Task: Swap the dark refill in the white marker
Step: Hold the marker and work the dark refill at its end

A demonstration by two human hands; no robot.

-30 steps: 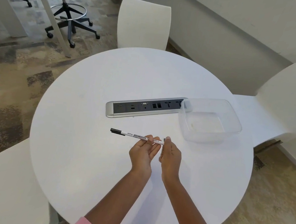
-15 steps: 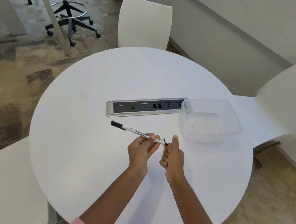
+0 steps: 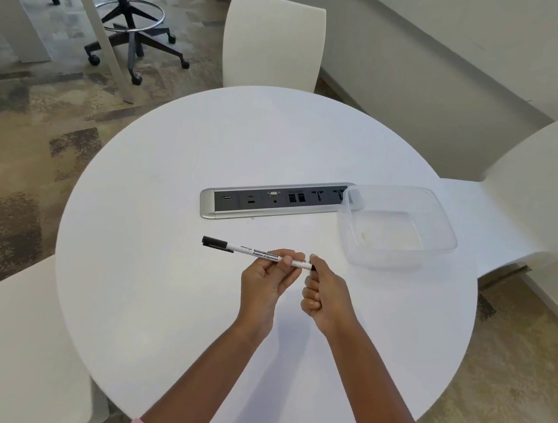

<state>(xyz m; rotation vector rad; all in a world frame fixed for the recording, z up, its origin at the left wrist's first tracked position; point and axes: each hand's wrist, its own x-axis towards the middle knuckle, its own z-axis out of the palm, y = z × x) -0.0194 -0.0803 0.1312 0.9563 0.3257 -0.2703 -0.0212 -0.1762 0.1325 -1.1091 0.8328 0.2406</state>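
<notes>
A slim white marker [image 3: 246,249] with a black cap on its left end is held level above the round white table [image 3: 164,302]. My left hand [image 3: 269,275] grips the barrel near its right half, thumb on top. My right hand [image 3: 322,291] is curled, with thumb and forefinger pinching the small dark end piece [image 3: 312,267] at the marker's right tip. The refill itself is hidden inside the barrel.
A clear plastic container [image 3: 397,223] sits to the right, overlapping the end of a silver power and data strip [image 3: 271,202] set in the table. White chairs stand at the far side [image 3: 275,38], right [image 3: 541,190] and near left [image 3: 8,348].
The marker has levelled out and shifted slightly; my right hand has closed its thumb and forefinger back onto the dark end at the right tip.
</notes>
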